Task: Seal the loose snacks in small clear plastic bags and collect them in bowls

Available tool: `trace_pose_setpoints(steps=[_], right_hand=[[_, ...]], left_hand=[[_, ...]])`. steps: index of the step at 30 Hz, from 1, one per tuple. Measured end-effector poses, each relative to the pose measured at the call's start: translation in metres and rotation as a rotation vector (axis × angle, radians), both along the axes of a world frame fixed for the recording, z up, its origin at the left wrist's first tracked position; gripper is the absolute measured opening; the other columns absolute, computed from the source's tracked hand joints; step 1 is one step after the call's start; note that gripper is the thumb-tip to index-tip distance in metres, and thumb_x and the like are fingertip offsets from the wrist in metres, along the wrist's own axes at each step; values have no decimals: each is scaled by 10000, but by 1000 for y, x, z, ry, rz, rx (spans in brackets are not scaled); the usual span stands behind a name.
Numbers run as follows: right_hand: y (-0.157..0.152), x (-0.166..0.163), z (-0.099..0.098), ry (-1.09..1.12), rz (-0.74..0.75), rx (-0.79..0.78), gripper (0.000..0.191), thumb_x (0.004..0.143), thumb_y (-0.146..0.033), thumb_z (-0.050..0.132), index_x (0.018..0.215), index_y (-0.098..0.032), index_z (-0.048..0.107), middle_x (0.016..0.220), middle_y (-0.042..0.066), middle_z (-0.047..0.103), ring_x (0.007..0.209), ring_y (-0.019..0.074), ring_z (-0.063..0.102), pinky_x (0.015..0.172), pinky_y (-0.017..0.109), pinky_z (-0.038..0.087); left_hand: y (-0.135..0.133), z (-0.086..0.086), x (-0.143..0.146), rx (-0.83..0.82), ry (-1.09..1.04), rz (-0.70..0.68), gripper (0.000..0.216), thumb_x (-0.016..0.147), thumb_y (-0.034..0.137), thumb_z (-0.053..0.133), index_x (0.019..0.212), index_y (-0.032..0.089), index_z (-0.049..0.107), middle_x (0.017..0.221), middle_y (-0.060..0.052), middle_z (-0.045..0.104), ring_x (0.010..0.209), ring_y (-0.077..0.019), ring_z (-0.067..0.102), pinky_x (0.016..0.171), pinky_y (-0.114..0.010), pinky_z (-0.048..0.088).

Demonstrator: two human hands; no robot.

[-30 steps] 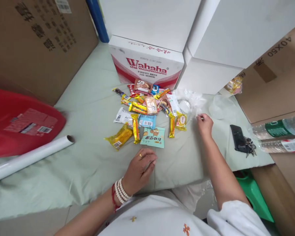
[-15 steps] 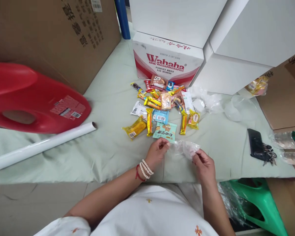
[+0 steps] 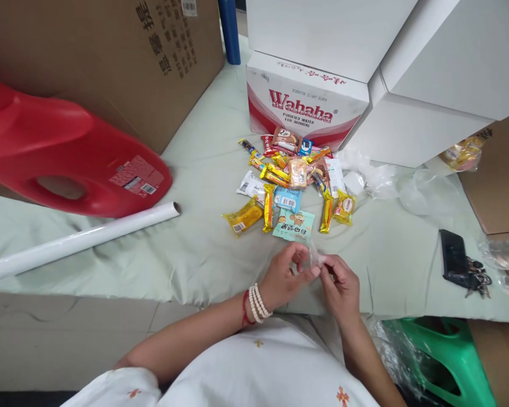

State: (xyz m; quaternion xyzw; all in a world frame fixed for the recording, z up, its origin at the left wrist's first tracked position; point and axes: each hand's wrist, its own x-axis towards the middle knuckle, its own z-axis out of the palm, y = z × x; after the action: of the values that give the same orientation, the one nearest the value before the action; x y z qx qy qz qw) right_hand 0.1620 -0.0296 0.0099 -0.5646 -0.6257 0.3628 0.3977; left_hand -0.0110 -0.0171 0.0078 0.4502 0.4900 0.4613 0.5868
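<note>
A small clear plastic bag (image 3: 316, 255), bunched up and thin, is between my hands just in front of the snack pile. My right hand (image 3: 341, 285) pinches it between thumb and fingertips. Curled loosely around its left side, my left hand (image 3: 288, 274) has its thumb against the plastic. Right beyond my fingers lies a mint-green snack packet (image 3: 294, 225). Behind it are a blue packet (image 3: 287, 199), a yellow-wrapped stick (image 3: 268, 208), a yellow packet (image 3: 244, 217) and several other wrapped snacks in a loose heap.
A Wahaba-style water carton, printed "Wahaha" (image 3: 307, 102), stands behind the snacks. Crumpled clear plastic (image 3: 382, 181) lies to their right. Further right are a black phone-like item (image 3: 453, 254) and keys (image 3: 478, 277). At left are a red jug (image 3: 97, 152) and white tube (image 3: 89, 240).
My hands have come together, and the plastic bag, earlier stretched out between them, is now bunched up. The whole view has shifted a little.
</note>
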Motion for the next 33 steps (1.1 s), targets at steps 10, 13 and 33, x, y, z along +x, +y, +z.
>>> trace_pose_setpoints(steps=[10,13,33], right_hand=[[-2,28,-9,484,-84,-231,437,968,-575,531,1055,-220,770,972,94,734,796,216,635,667,329,509],[10,31,-6,475,-136,-276,571,964,-683,469,1081,-209,766,1048,112,741,806,208,614,617,297,468],[21,-1,5,28,-46,-63,186,904,-398,700,903,-219,751,766,5,622,642,130,504,618,261,422]], left_hand=[[11,-6,-18,117,-87,67,274,878,430,723,797,182,643,870,-42,646,798,-159,618,754,-303,531],[8,0,-20,321,105,-40,167,915,318,679,809,189,675,936,-69,675,921,-189,649,867,-336,516],[27,25,-3,80,165,-62,265,836,436,710,871,181,649,774,6,600,639,-114,493,607,-244,400]])
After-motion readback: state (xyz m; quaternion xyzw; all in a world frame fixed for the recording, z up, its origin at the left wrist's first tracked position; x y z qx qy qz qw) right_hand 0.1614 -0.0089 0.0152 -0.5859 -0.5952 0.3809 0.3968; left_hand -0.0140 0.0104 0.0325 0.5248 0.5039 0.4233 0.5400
